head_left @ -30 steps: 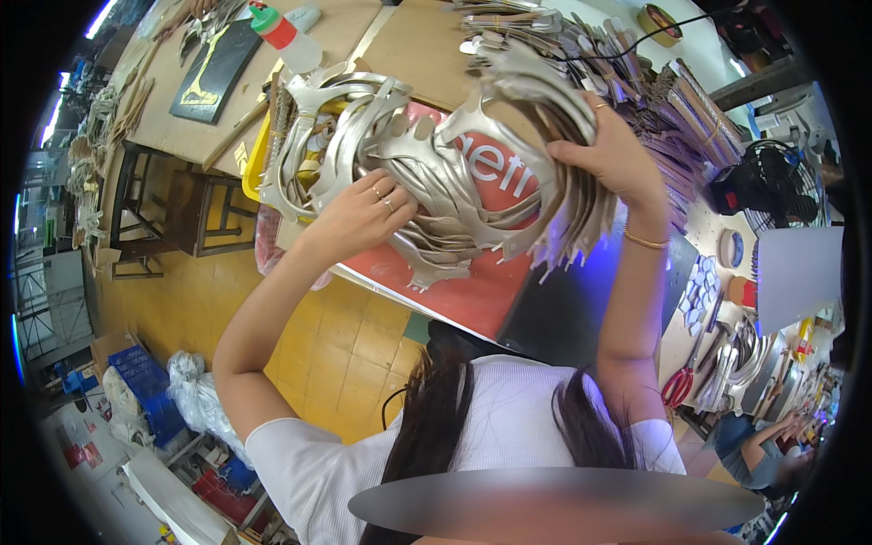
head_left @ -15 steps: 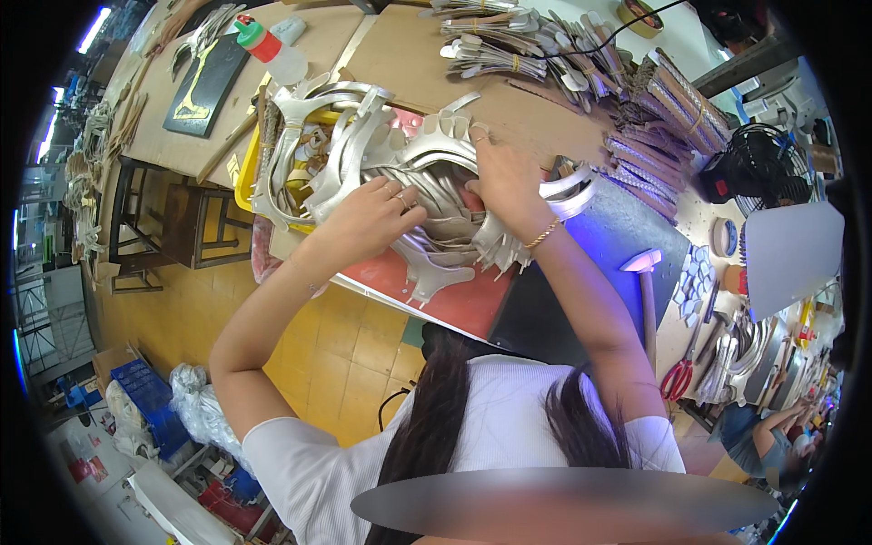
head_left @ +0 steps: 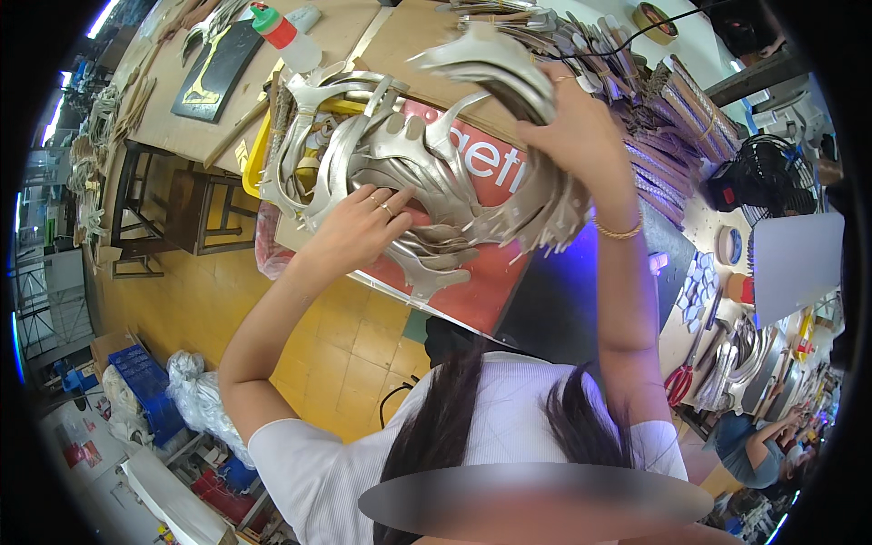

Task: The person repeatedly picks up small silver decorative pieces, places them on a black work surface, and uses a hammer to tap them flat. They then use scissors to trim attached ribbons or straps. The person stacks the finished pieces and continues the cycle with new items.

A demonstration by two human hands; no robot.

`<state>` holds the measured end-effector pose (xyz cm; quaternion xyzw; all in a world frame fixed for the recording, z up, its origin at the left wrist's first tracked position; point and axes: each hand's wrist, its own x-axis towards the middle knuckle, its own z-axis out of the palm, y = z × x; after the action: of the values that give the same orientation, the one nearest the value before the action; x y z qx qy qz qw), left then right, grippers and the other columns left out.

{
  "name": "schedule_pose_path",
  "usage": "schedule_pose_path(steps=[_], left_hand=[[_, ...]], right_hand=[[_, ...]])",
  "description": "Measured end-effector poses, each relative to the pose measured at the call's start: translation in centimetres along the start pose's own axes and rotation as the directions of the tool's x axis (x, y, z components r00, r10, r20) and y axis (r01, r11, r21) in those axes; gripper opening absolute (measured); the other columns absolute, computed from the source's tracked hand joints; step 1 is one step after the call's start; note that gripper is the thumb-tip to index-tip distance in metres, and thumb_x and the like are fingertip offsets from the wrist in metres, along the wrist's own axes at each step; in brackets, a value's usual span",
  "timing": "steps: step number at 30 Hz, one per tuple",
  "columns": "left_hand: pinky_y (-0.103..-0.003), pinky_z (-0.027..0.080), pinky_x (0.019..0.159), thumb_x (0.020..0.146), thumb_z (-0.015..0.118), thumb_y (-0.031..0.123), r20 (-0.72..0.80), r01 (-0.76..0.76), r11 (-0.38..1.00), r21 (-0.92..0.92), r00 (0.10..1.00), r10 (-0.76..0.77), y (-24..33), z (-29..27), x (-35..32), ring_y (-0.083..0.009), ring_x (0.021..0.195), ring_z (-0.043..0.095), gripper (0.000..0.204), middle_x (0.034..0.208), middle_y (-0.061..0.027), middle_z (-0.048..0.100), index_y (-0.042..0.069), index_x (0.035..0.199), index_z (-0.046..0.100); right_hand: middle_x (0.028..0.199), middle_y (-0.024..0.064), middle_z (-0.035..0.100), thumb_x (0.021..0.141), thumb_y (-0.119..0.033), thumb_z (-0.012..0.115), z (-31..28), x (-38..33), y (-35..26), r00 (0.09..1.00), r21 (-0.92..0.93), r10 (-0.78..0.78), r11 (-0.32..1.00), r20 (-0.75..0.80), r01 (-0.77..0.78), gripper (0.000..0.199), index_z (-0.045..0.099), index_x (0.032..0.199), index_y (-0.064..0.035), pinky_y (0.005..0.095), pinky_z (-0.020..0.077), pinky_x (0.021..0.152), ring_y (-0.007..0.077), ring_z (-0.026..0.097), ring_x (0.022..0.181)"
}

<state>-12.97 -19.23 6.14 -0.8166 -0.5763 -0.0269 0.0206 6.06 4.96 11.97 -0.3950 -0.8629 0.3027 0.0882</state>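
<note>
Silver, curved strap-like pieces that look like cut shoe uppers lie in a heap (head_left: 411,163) on the workbench. My right hand (head_left: 581,136) is closed on the edge of a stacked bundle of silver upper pieces (head_left: 490,59), raised above the far right side of the heap and partly blurred. Below that hand, more fanned pieces hang or lie over the right end of the heap; which, I cannot tell. My left hand (head_left: 363,222) has its fingers curled over the near left part of the heap, gripping pieces there; its fingertips are partly hidden.
Left of the heap stands a yellow bin (head_left: 258,154). A red sheet (head_left: 481,291) and a dark mat (head_left: 554,300) lie under the work. Beyond are a bottle (head_left: 289,41) and bundled strips (head_left: 672,173). Red-handled scissors (head_left: 678,381) and a black fan (head_left: 772,173) are at right.
My right hand has lifted a bundle of silver upper pieces up and away to the right, baring more of the red sheet's printing. My left hand stays on the heap.
</note>
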Motion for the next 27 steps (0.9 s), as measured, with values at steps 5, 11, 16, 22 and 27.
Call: schedule_pose_path(steps=[5, 11, 16, 22, 27], left_hand=[[-0.039, 0.046, 0.092, 0.075, 0.061, 0.008, 0.022, 0.014, 1.0, -0.017, 1.0, -0.014, -0.5, 1.0, 0.1, -0.0271, 0.106, 0.059, 0.019, 0.134, -0.0178, 0.057, 0.006, 0.093, 0.055], [-0.038, 0.045, 0.091, 0.074, 0.064, 0.007, 0.112, 0.032, 1.0, -0.001, 0.993, -0.031, -1.1, 2.5, -0.4, -0.0283, 0.105, 0.06, 0.027, 0.132, -0.0199, 0.058, 0.007, 0.1, 0.056], [-0.039, 0.047, 0.09, 0.075, 0.062, 0.009, 0.051, 0.031, 0.999, -0.042, 0.998, -0.029, -1.3, 3.0, -0.5, -0.0285, 0.102, 0.059, 0.02, 0.134, -0.0154, 0.058, 0.007, 0.094, 0.057], [-0.04, 0.046, 0.091, 0.075, 0.062, 0.009, 0.041, 0.023, 0.999, -0.047, 0.999, -0.021, -1.4, 2.9, -0.7, -0.0291, 0.104, 0.059, 0.022, 0.137, -0.0152, 0.056, 0.008, 0.096, 0.057], [-0.042, 0.045, 0.091, 0.075, 0.064, 0.01, 0.051, 0.007, 0.998, -0.065, 0.999, -0.003, -1.4, 3.3, -1.0, -0.031, 0.103, 0.06, 0.03, 0.138, -0.0204, 0.053, 0.009, 0.105, 0.056]], right_hand=[[0.102, 0.0214, 0.07, 0.069, -0.022, 0.08, 6.9, 0.4, -3.0, 0.982, 0.054, -0.161, 0.986, 0.094, 0.156, 0.077, 0.047, 0.136, -0.005, 0.0428, 0.0537, 0.085, 0.0379, 0.069, 0.093], [0.113, 0.0268, 0.066, 0.071, -0.029, 0.082, 12.2, 1.5, -2.3, 0.9, 0.049, -0.224, 0.974, 0.374, 0.222, 0.094, 0.035, 0.147, -0.0022, 0.0405, 0.0532, 0.088, 0.0349, 0.067, 0.104], [0.13, 0.0248, 0.057, 0.084, -0.036, 0.076, 10.3, 4.3, 0.5, 0.711, 0.571, -0.343, 0.815, 0.614, -0.1, 0.096, 0.021, 0.154, -0.0007, 0.0324, 0.0539, 0.087, 0.0237, 0.063, 0.112], [0.134, 0.0205, 0.055, 0.091, -0.032, 0.071, 9.3, 5.7, 1.3, 0.591, 0.587, -0.237, 0.625, 0.771, -0.515, 0.086, 0.022, 0.154, -0.0016, 0.0355, 0.0582, 0.086, 0.0201, 0.062, 0.113], [0.139, 0.0233, 0.05, 0.082, -0.037, 0.08, 11.3, 5.3, 0.6, 0.617, 0.592, -0.206, 0.611, 0.76, -0.526, 0.095, 0.026, 0.151, 0.0018, 0.0387, 0.0562, 0.089, 0.0271, 0.06, 0.118]])
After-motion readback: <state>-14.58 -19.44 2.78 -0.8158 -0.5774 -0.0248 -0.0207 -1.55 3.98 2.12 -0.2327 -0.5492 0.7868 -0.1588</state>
